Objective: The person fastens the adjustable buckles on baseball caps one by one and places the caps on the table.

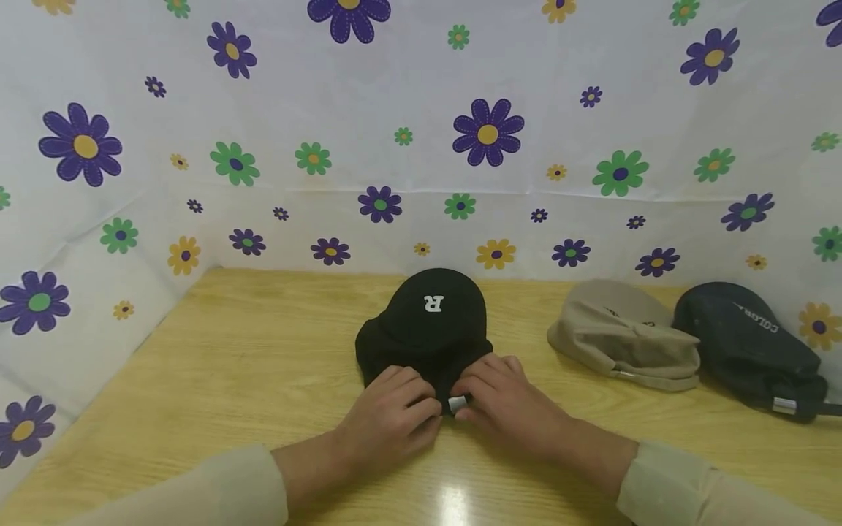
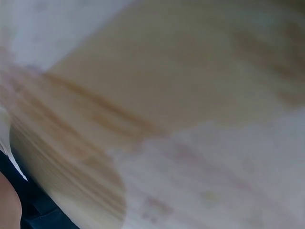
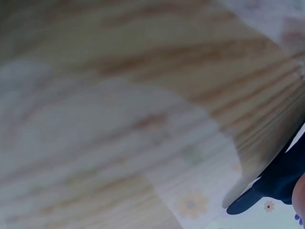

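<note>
A black cap (image 1: 437, 314) with a white letter R lies at the middle of the table, its back strap and metal buckle (image 1: 457, 402) towards me. On the near left of that cap, the left hand (image 1: 393, 409) holds the strap area with curled fingers. The right hand (image 1: 503, 398) grips the near right edge, thumb and fingers around the buckle. Fingertips of both hands are partly hidden. Dark cap fabric shows at the lower left of the left wrist view, and a dark strap end (image 3: 245, 201) sticks out in the right wrist view.
To the right on the wooden table (image 1: 263, 351) lie a beige cap (image 1: 618, 329) and a dark cap (image 1: 743, 343) with lettering and a metal buckle, side by side. A white flowered cloth (image 1: 408, 73) hangs behind the table and along its left side.
</note>
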{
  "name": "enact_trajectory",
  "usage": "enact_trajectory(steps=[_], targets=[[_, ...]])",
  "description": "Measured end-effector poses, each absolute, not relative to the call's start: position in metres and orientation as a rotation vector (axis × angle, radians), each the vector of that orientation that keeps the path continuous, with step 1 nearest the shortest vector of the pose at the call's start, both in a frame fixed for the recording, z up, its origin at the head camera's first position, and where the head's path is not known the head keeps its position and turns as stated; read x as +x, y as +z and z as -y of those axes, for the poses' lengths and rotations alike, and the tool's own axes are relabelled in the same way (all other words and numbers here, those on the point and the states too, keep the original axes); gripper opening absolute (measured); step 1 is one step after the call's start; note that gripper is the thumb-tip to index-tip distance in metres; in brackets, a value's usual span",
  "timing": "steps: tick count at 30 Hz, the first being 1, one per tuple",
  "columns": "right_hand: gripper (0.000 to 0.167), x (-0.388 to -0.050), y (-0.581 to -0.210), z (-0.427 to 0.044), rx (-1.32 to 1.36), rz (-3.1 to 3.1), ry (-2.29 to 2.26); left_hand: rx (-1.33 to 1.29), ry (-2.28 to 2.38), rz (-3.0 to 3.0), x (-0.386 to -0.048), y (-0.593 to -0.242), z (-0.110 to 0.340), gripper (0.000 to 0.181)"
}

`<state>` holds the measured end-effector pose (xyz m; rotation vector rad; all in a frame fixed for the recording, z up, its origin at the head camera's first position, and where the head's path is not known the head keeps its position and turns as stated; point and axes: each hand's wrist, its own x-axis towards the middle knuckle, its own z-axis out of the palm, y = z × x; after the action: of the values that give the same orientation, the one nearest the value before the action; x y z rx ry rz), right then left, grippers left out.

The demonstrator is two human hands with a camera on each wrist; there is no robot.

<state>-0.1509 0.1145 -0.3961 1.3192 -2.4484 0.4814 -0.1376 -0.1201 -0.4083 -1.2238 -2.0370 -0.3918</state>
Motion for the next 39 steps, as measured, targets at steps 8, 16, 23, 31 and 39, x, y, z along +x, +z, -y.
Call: enact_trajectory(steps=[8,16,23,31,39], targets=[[0.021,-0.1507,-0.3972,-0.1134,1.330,2.387,0.500,-1.234,-0.386,2.036,-0.1371,-0.4080,0.1203,0.005],[0.024,-0.1509,-0.3979,-0.1147,1.316,2.420,0.501,-1.228,-0.377,2.035,-0.1359,-0.4077,0.1202,0.006],[0.016,-0.1515,-0.3959,-0.1158,1.283,2.466,0.525,-1.221,-0.368,2.035,-0.1361,-0.4089,0.1215,0.006],[0.007,-0.1504,-0.3966,-0.1153,1.261,2.462,0.512,-1.232,-0.362,2.023,-0.1369,-0.4091,0.1210,0.012],[0.006,-0.1493,-0.3947,-0.1152,1.246,2.550,0.502,-1.214,-0.361,2.053,-0.1365,-0.4090,0.1200,0.005]])
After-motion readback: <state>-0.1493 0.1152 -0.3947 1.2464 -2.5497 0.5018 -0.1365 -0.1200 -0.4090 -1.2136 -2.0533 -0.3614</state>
